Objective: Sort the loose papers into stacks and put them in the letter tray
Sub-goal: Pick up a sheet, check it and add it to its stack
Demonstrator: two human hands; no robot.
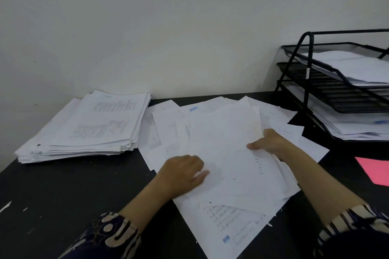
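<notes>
Head view: loose papers (223, 153) spread over the black table (63, 185), middle. Right hand (268, 142) pinching the top sheets' right edge, grip narrow. Left hand (182, 171) resting on their left side, fingers curled, blurred. Sorted stack (88, 126) far left; letter tray (336, 82) right, holding papers.

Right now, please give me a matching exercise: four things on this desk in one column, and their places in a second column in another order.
Things:
1. tall paper stack
2. letter tray
3. pink sheet
4. loose papers

Places:
A. right edge of the view, on the desk, in front of the tray
B. middle of the desk, under both hands
C. far left of the desk, by the wall
D. far right corner, papers in its tiers

Pairs: 1-C, 2-D, 3-A, 4-B
</notes>
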